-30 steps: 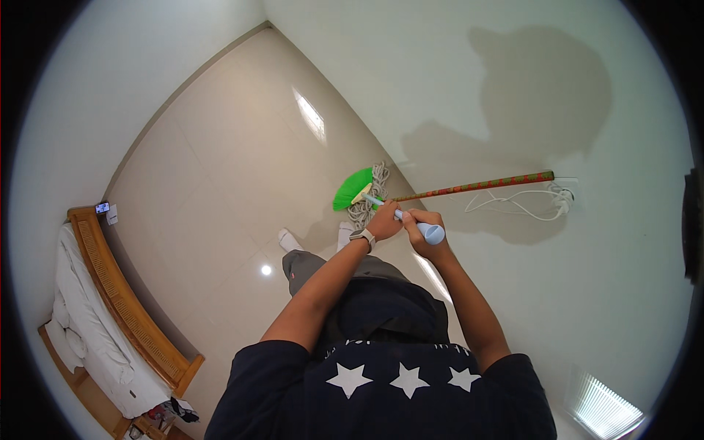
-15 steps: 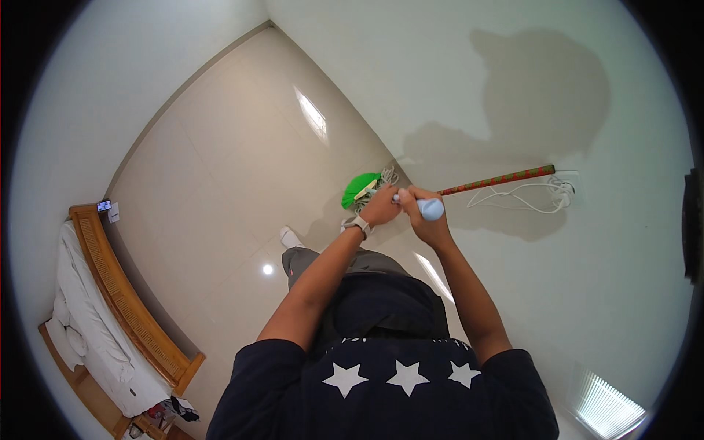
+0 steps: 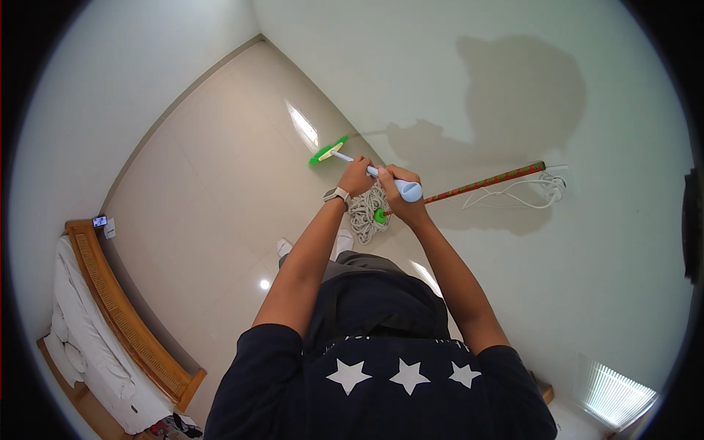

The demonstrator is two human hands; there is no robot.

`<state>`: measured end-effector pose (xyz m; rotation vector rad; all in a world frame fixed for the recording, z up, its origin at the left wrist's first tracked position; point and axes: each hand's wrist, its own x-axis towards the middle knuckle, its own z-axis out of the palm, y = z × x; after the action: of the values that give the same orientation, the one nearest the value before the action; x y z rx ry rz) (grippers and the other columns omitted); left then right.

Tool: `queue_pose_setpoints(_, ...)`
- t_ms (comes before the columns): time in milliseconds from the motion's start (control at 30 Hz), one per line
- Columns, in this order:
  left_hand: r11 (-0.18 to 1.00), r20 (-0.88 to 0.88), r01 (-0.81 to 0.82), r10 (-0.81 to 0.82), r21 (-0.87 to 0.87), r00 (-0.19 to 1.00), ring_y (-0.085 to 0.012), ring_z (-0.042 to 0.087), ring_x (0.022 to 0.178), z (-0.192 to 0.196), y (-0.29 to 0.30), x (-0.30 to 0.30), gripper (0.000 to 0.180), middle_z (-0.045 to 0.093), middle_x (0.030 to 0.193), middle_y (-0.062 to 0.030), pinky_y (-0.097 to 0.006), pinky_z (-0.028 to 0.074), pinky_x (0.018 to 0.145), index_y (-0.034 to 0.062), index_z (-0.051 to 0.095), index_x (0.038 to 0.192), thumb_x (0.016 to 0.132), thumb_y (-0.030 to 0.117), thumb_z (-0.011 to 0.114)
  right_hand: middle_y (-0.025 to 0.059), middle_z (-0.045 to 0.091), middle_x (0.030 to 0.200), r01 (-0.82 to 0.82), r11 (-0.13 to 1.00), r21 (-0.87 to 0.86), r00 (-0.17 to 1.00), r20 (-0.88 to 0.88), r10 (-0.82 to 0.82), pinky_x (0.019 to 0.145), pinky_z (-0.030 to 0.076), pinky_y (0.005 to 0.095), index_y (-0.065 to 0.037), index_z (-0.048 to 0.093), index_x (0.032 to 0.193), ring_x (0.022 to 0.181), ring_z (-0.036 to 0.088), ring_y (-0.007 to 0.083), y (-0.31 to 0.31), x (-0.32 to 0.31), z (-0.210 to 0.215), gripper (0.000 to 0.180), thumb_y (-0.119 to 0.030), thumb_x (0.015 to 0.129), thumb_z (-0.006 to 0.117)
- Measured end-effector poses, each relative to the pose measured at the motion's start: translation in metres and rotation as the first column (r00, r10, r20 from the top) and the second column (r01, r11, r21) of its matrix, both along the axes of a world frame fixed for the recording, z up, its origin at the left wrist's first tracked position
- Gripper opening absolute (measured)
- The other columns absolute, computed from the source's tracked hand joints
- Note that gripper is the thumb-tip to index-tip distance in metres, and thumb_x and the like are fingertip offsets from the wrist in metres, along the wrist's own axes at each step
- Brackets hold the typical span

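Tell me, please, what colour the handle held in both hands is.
The handle is pale blue, clearest in the head view.

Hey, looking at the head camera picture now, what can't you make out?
All in the head view:
- Gripped parts of the light blue handle: covered by the left hand and right hand.
- Part of the red-and-green pole: hidden behind the right hand and wrist.
- What the small lit screen shows: too small.
- The dark object at the right: cut off by the dark rim.
- Clutter beside the bed: cut off by the lower edge.
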<state>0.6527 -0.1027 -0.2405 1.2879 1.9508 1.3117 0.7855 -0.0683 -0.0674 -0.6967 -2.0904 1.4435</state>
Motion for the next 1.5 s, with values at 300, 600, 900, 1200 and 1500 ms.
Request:
queue_pose_setpoints(300, 0.979, 0.026, 0.202, -0.202, 0.029, 0.979, -0.0438, 0.061, 0.09, 0.06, -0.012, 0.038, 0.02, 0.064, 0.089, -0.0228, -0.049, 0.049, 0.08, -0.0005, 0.066, 0.081, 0.078, 0.019, 0.068, 0.0013, 0.048, 0.063, -0.07, 0.994, 0.087, 0.994, 0.088, 0.062, 0.056, 0.036, 0.0275, 0.001, 0.054, 0.073, 0.061, 0.042, 0.0086, -0.012, 0.016, 0.06, 0.031, -0.015, 0.099, 0.055)
queue_pose_setpoints(600, 0.98, 0.155, 0.187, -0.175, -0.065, 0.972, -0.0396, 0.063, 0.096, -0.01, 0.012, 0.069, 0.023, 0.061, 0.101, -0.0137, -0.053, 0.047, 0.08, 0.0075, 0.063, 0.09, 0.095, 0.029, 0.059, 0.0083, 0.056, 0.073, -0.096, 0.984, 0.151, 0.995, 0.022, 0.094, 0.072, 0.046, 0.0314, 0.002, 0.051, 0.074, 0.066, 0.051, 0.0183, 0.0, 0.053, -0.013, 0.023, -0.007, 0.094, 0.058)
queue_pose_setpoints(900, 0.991, 0.076, 0.099, -0.092, -0.086, 0.993, -0.0385, 0.062, 0.09, -0.03, 0.006, 0.067, 0.022, 0.059, 0.099, -0.0148, -0.048, 0.049, 0.076, 0.0049, 0.061, 0.092, 0.09, 0.026, 0.067, 0.0114, 0.068, 0.089, -0.051, 0.997, 0.065, 0.998, 0.026, 0.05, 0.093, 0.049, 0.0381, 0.002, 0.061, 0.081, 0.091, 0.066, 0.0234, -0.006, 0.058, -0.016, 0.017, -0.007, 0.095, 0.058)
queue_pose_setpoints(1200, 0.993, 0.241, 0.106, -0.089, -0.06, 0.966, -0.0399, 0.057, 0.082, 0.066, -0.083, 0.061, 0.021, 0.056, 0.092, -0.0171, -0.047, 0.046, 0.073, 0.0019, 0.056, 0.085, 0.086, 0.019, 0.068, 0.0081, 0.067, 0.074, -0.129, 0.989, 0.071, 0.991, -0.016, 0.131, 0.089, 0.052, 0.0366, -0.001, 0.059, 0.073, 0.072, 0.067, 0.0174, -0.068, 0.035, 0.08, 0.021, -0.006, 0.093, 0.064)
queue_pose_setpoints(1500, 0.983, 0.36, 0.176, -0.144, -0.058, 0.922, -0.0367, 0.056, 0.09, 0.03, -0.219, 0.032, 0.009, 0.056, 0.091, -0.0182, -0.044, 0.045, 0.077, 0.0027, 0.059, 0.082, 0.087, 0.01, 0.063, 0.0032, 0.056, 0.074, -0.346, 0.93, -0.126, 0.934, 0.05, 0.355, 0.095, 0.045, 0.0351, -0.002, 0.053, 0.075, 0.072, 0.051, 0.0111, -0.168, -0.004, 0.062, 0.023, -0.013, 0.094, 0.061)
